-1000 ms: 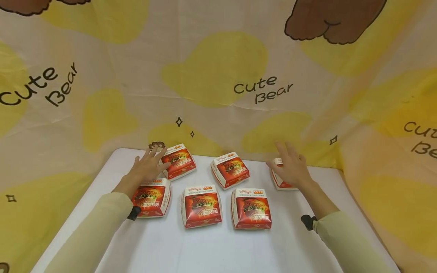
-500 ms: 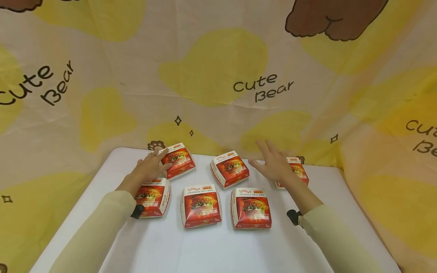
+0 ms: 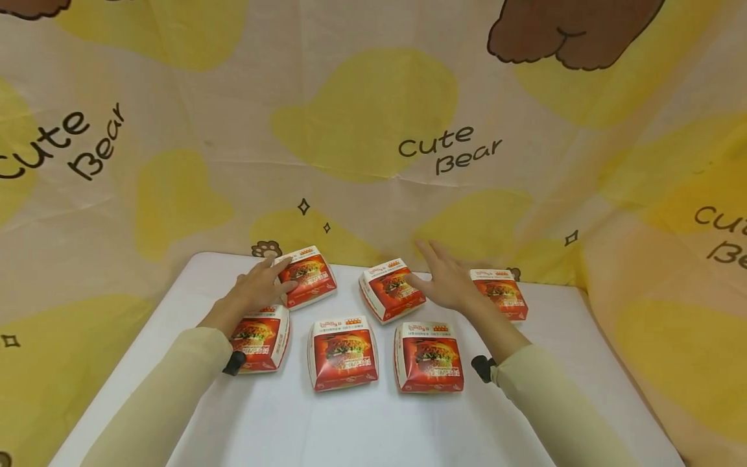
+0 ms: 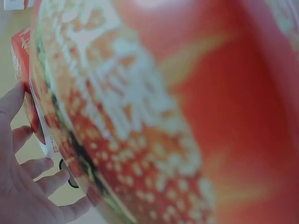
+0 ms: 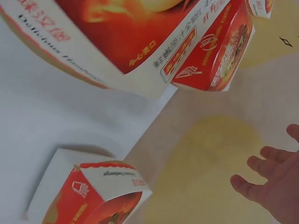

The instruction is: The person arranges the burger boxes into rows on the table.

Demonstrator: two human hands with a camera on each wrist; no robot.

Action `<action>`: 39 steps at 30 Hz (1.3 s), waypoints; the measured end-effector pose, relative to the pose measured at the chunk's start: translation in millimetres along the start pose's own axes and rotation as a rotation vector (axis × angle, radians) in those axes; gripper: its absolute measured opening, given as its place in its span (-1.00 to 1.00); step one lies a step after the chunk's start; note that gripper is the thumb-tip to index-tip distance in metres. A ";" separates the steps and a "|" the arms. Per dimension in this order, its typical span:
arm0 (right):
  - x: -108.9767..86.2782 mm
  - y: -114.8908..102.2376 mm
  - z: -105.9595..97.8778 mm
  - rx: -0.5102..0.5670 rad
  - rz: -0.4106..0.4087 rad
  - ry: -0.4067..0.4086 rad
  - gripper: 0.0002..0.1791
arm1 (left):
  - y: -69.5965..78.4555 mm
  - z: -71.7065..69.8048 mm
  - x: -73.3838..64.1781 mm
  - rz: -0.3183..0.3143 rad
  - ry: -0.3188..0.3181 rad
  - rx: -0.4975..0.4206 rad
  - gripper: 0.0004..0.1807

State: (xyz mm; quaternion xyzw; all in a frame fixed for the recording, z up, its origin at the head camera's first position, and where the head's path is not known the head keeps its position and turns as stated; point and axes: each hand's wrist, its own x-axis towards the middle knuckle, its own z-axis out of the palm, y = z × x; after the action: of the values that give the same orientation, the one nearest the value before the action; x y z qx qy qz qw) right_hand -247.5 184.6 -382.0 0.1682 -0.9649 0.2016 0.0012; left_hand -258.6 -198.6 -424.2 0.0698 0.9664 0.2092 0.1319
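Several red-and-white burger boxes sit on the white table in two loose rows. My left hand (image 3: 257, 288) lies at the left side of the back-left burger box (image 3: 308, 280), fingers spread and thumb over its near left part; the left wrist view shows fingertips close to a box side (image 4: 35, 109), contact unclear. Between the back-middle burger box (image 3: 392, 290) and the back-right burger box (image 3: 500, 295), my right hand (image 3: 446, 282) hovers with fingers extended. Its thumb overlaps the middle box's right edge in the head view. Nothing is in its grasp in the right wrist view.
A front row holds a left burger box (image 3: 259, 340), partly behind my left forearm, a middle burger box (image 3: 343, 353) and a right burger box (image 3: 428, 357). Behind the white table (image 3: 350, 428) hangs a yellow-patterned cloth (image 3: 362, 117).
My right hand has moved left from over the back-right box to beside the back-middle one, uncovering most of the right box. My left hand has stayed nearly in place; its box shifted very slightly.
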 end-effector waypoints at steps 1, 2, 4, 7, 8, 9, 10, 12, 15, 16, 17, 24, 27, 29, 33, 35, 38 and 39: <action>1.0 -2.3 0.8 0.000 -0.001 -0.010 -0.08 | -0.3 0.5 0.2 0.002 -0.001 -0.001 -0.14; 2.0 -4.7 1.6 0.004 -0.002 -0.019 -0.08 | -0.6 1.4 0.3 0.002 -0.001 -0.004 -0.14; 3.8 -9.2 3.5 0.022 -0.008 -0.033 -0.08 | -0.6 2.9 0.6 0.009 0.004 0.000 -0.14; 7.0 -15.2 6.7 0.043 -0.024 -0.036 -0.09 | 0.5 5.5 1.1 0.018 0.016 -0.001 -0.15; 8.0 -17.2 7.5 0.045 -0.033 -0.034 -0.10 | 1.8 6.2 1.0 0.025 0.022 0.001 -0.15; 9.2 -18.9 8.6 0.044 -0.043 -0.030 -0.10 | 3.0 6.7 1.1 0.034 0.025 0.003 -0.15; 10.3 -20.6 9.5 0.038 -0.051 -0.028 -0.11 | 3.9 7.1 1.3 0.039 0.027 0.003 -0.15; 12.5 -24.2 11.0 0.039 -0.065 -0.033 -0.11 | 6.4 7.9 1.3 0.048 0.028 0.005 -0.16; 15.1 -30.2 13.0 0.061 -0.067 -0.041 -0.12 | 9.8 8.5 1.1 0.062 0.028 0.012 -0.17; 15.8 -32.1 13.8 0.067 -0.071 -0.040 -0.12 | 10.9 8.8 0.9 0.064 0.028 0.014 -0.18; 17.0 -33.6 15.3 0.073 -0.075 -0.038 -0.12 | 11.9 9.0 0.7 0.067 0.027 0.018 -0.18; 21.7 -44.6 27.5 0.087 -0.091 -0.046 -0.16 | 15.9 12.4 1.2 0.088 0.025 0.035 -0.18; 22.7 -50.6 31.7 0.091 -0.112 -0.052 -0.16 | 16.6 13.7 2.1 0.099 0.027 0.040 -0.18; 23.5 -54.3 34.5 0.097 -0.119 -0.062 -0.16 | 17.3 14.5 2.7 0.106 0.029 0.043 -0.17; 24.1 -61.0 38.3 0.096 -0.114 -0.097 -0.18 | 20.0 14.3 3.1 0.120 0.025 0.051 -0.17; 23.9 -64.1 39.7 0.095 -0.105 -0.120 -0.20 | 21.4 14.3 2.9 0.120 0.019 0.054 -0.17; 23.8 -68.3 41.9 0.103 -0.097 -0.147 -0.24 | 24.6 14.6 2.3 0.124 0.012 0.060 -0.17; 23.8 -69.7 42.5 0.112 -0.093 -0.153 -0.25 | 25.8 14.7 2.0 0.126 0.009 0.061 -0.17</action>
State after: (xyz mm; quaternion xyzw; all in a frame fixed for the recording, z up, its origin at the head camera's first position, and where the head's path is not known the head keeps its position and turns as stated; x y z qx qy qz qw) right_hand -244.5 100.2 -392.3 0.2275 -0.9406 0.2415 -0.0723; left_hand -254.3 -169.3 -426.7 0.1336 0.9666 0.1880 0.1117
